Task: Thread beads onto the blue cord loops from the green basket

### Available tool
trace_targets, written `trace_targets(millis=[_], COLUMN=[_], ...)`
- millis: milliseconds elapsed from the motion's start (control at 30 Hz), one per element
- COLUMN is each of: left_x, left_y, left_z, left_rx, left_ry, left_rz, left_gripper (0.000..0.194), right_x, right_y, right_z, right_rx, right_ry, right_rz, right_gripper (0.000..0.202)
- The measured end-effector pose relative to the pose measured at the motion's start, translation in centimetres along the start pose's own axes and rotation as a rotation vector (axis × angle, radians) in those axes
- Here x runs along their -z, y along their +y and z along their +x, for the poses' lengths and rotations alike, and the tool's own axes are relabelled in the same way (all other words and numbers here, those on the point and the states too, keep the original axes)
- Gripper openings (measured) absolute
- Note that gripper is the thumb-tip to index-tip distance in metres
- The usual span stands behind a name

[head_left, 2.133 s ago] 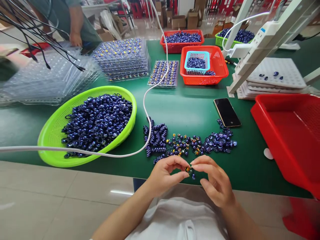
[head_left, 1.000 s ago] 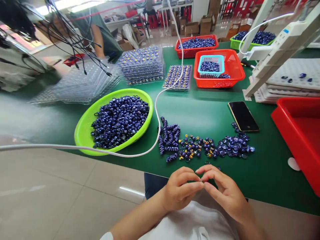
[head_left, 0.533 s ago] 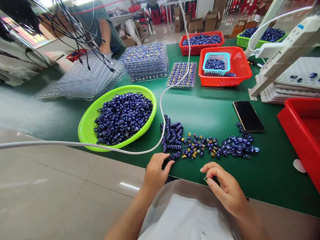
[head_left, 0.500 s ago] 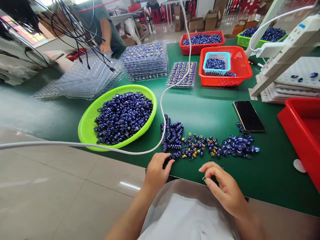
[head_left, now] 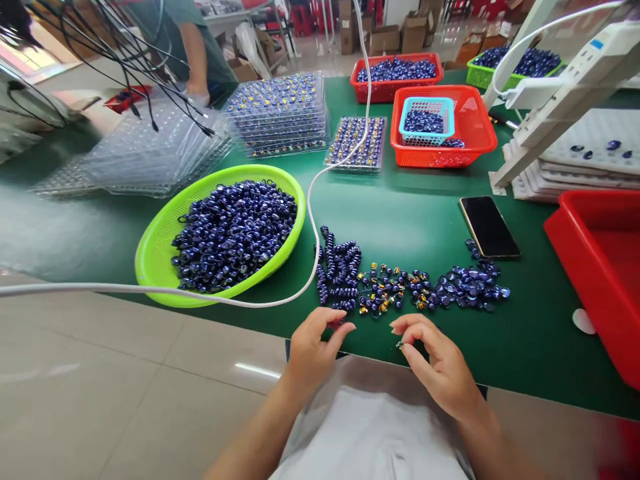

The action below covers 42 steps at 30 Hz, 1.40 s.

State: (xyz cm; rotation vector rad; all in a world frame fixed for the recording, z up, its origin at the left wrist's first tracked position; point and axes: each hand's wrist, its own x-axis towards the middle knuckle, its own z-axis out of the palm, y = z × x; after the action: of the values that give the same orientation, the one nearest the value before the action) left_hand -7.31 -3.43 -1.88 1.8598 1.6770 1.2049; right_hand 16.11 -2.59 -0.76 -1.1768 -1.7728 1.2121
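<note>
At the table's front edge my left hand [head_left: 316, 347] has its thumb and forefinger curled around a small dark blue piece [head_left: 343, 321], mostly hidden by the fingers. My right hand [head_left: 437, 360] pinches a tiny greenish part [head_left: 400, 345] between thumb and forefinger. Just beyond the left hand lie rows of dark blue ring-shaped pieces [head_left: 340, 267], packed side by side. To their right is a loose scatter of blue pieces with yellow and copper-coloured parts [head_left: 384, 287]. Farther right a pile of flat, shiny blue caps [head_left: 467, 288] lies close to a phone [head_left: 489, 227].
A green basket [head_left: 145, 260] full of blue pieces stands left, crossed by a white cable [head_left: 313, 220]. Clear trays [head_left: 277, 123] are stacked behind. Red bins [head_left: 445, 157] stand at the back, another red bin [head_left: 575, 233] at right. A co-worker's arm [head_left: 195, 57] shows back left.
My left hand has drawn slightly back from the rows, with a small blue piece now at its fingertips. The right hand has come a little nearer the left. The view has shifted slightly.
</note>
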Motion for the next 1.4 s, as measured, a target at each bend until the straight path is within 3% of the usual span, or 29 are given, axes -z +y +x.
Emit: trace_targets(millis=[167,333,500,567,700,833,967,1100,1267,1400], left_x=[-2.3,-4.2,-5.0,-5.1,-4.9,-4.6,-4.1,-3.3,-3.2,-3.3], left_y=[2.8,3.8,3.9,4.1,4.3,4.0,3.7,3.9,4.1,4.0], left_z=[0.8,2.0,2.4,2.5,2.8,3.1,3.2,3.1,2.6,2.3], left_rx=[-0.063,0.158,0.153,0.258,0.607,0.729,0.698,0.551,0.361,0.358], left_ry=[-0.146,-0.119,-0.097,-0.133,-0.333,-0.440,-0.527,-0.616,-0.566,-0.558], left_rz=[-0.229,-0.505,-0.632,-0.698,-0.993,-1.215,-1.199,-1.035,-0.740,-0.697], left_gripper=[0.019,0.017,0.014,0.016,0.019,0.025,0.025,0.026,0.024,0.018], right_x=[-0.6,-0.3,0.0,0.2,0.8,1.3,1.4,1.2,0.4,0.5], right_y=[-1.3,-1.3,-0.8,-0.9,-1.1,-1.3,-1.3,-1.3,-1.3,-1.3], right_z=[0.7,0.4,-0.4,-0.5,-0.4,-0.1,0.0,-0.1,-0.3,-0.4], right_rx=[0.135,0.220,0.278,0.276,0.301,0.430,0.474,0.439,0.322,0.158], right_ry=[-0.013,0.081,0.155,0.165,0.207,0.175,0.143,0.172,0.212,0.197], right_rz=[-0.040,-0.143,-0.196,-0.183,-0.171,-0.246,-0.334,-0.320,-0.196,-0.078], right_gripper=[0.011,0.014,0.017,0.018,0.022,0.027,0.027,0.026,0.020,0.013])
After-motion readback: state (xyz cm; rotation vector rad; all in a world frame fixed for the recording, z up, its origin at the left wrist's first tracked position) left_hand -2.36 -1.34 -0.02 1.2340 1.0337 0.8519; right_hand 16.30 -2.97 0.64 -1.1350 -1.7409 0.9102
